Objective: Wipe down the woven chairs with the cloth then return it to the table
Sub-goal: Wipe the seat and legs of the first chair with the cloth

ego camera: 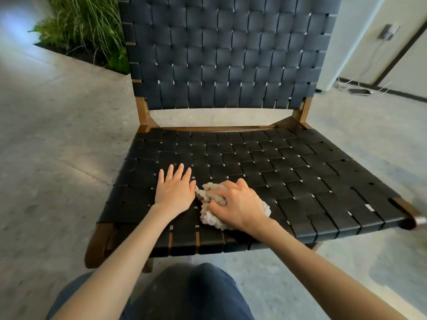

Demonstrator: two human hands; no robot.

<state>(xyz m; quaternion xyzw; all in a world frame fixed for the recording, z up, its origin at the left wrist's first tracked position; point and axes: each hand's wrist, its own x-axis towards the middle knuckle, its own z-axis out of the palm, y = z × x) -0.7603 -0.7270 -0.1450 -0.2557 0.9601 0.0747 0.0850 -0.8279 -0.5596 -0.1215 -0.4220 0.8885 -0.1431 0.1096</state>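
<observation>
A chair (300, 172) with black woven straps and a brown wooden frame fills the view, its tall backrest rising behind the seat. A crumpled beige cloth (211, 219) lies on the front left part of the seat. My right hand (238, 204) grips the cloth, fingers curled into its folds, pressing it onto the straps. Just left of it, my left hand (174, 189) rests flat on the seat with straight, spread fingers, its thumb almost touching the cloth.
A planter of tall green grass (87, 31) stands behind the chair on the left. At the back right, cables and a flat device (359, 91) lie on the concrete floor by a wall. My knees (184, 294) are just before the seat's front edge.
</observation>
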